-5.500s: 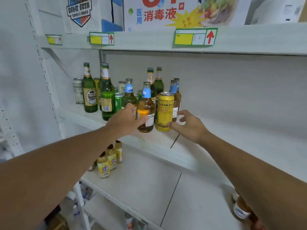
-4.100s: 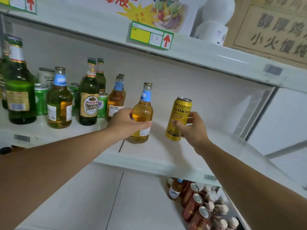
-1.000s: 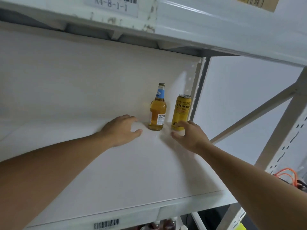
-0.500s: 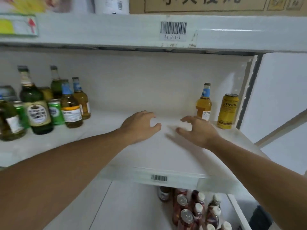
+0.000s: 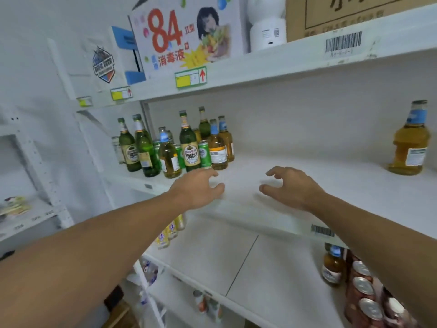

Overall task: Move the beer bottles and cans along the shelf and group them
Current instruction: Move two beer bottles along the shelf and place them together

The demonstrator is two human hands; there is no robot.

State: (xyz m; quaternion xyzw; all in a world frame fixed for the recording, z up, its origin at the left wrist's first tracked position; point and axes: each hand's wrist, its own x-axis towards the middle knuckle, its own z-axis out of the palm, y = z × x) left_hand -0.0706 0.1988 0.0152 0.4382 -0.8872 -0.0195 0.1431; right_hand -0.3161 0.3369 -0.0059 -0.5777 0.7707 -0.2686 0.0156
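Note:
A cluster of green and amber beer bottles (image 5: 189, 145) and green cans (image 5: 204, 154) stands at the left end of the white middle shelf (image 5: 295, 171). One amber bottle with a blue neck label (image 5: 410, 147) stands alone at the far right. My left hand (image 5: 198, 188) hovers just in front of the cluster, fingers relaxed and holding nothing. My right hand (image 5: 290, 185) hangs over the bare middle of the shelf, fingers loosely curled and empty. The yellow can is out of view.
The shelf above carries a disinfectant box (image 5: 186, 36), a white container (image 5: 267, 27) and a cardboard carton (image 5: 354, 13). On the lower shelf stand small yellow bottles (image 5: 170, 233) at left and brown bottles and cans (image 5: 359, 287) at right. A white upright (image 5: 35, 166) stands at left.
Both hands have let go of the amber bottle and yellow can at the right end and swung back left. The view turned left, toward the cluster.

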